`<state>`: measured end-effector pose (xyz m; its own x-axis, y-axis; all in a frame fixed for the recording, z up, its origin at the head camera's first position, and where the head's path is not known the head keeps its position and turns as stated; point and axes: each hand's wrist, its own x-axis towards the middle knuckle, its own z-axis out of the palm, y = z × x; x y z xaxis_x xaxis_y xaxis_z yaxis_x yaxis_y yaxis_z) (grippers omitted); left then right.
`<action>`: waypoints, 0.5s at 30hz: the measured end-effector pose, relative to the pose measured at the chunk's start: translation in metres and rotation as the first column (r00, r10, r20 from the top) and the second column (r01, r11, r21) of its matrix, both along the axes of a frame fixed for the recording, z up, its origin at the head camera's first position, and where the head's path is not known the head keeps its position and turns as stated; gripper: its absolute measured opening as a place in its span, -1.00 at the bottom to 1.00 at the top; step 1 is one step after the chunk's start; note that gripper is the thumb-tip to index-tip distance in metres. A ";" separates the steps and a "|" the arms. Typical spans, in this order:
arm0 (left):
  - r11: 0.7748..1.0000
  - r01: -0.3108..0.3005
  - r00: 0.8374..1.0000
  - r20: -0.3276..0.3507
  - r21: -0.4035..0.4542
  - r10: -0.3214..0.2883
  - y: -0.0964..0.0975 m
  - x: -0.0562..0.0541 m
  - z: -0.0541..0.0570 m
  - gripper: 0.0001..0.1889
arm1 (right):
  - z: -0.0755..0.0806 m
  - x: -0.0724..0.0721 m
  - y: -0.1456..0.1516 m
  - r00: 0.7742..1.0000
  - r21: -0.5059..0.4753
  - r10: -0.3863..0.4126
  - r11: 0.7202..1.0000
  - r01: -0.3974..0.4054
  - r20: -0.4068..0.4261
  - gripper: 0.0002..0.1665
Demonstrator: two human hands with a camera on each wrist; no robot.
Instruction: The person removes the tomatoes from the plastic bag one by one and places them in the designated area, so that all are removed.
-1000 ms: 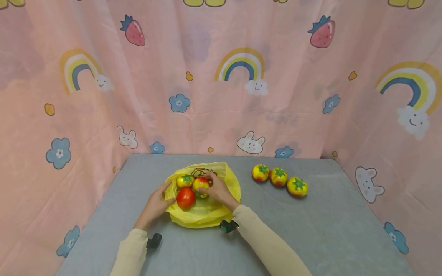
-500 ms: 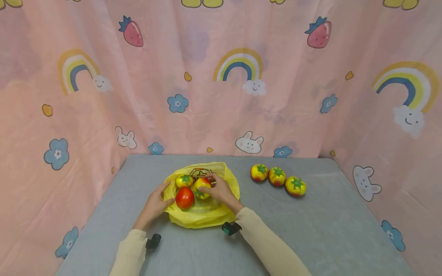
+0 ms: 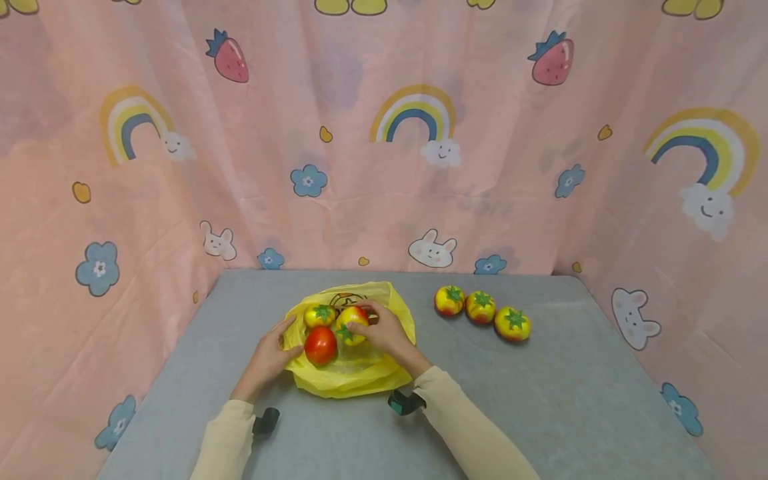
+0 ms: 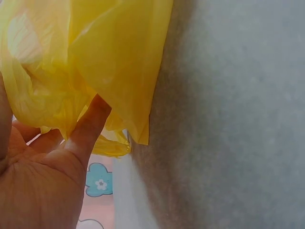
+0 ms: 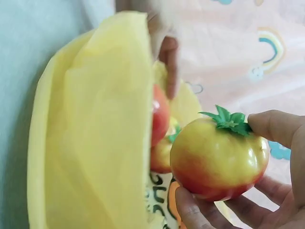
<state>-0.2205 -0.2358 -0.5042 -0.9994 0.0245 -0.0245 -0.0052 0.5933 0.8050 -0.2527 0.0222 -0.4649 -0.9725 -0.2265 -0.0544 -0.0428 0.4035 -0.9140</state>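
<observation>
A yellow plastic bag (image 3: 360,383) lies spread with its mouth gaping upward, in the head view's middle. My left hand (image 3: 270,353) grips its left rim; in the left wrist view the thumb (image 4: 90,126) presses against the yellow film. Over the mouth, my right hand (image 3: 387,331) holds a yellow-red tomato (image 5: 219,157) with a green stem, thumb at the stem and fingers beneath. Two more tomatoes are in the bag: a red one (image 3: 321,345) near the left hand and a yellow one (image 3: 318,315) behind it, partly screened by the bag wall in the right wrist view.
Three yellow-red tomatoes with green stems stand in a slanting row right of the bag, the middle tomato (image 3: 481,307) among them. A grey cloth covers the table (image 3: 576,400). Behind and at both sides hangs a pink printed curtain (image 3: 360,220).
The right wrist has shifted slightly right and toward the person, and the held tomato has tilted a little. The left hand keeps its place on the bag; the head view has drifted slightly.
</observation>
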 end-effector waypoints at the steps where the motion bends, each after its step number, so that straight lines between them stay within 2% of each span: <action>1: 1.000 -0.001 1.000 0.003 0.001 0.001 0.000 0.000 0.000 -0.26 | 0.001 0.001 0.000 1.000 -0.016 0.001 1.000 -0.001 0.005 -0.40; 6: 1.000 -0.008 1.000 0.009 0.000 0.008 0.000 0.000 0.001 -0.26 | 0.007 0.007 0.001 1.000 -0.077 0.016 0.997 -0.015 0.014 -0.40; 15: 1.000 -0.001 1.000 0.009 -0.001 0.001 0.001 -0.001 0.000 -0.26 | 0.013 0.013 0.003 1.000 -0.088 -0.008 0.996 0.008 0.004 -0.41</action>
<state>-0.2213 -0.2346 -0.5041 -0.9992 0.0237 -0.0333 -0.0127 0.5939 0.8044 -0.2401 0.0256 -0.4516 -0.9741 -0.2229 -0.0383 -0.0365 0.3222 -0.9460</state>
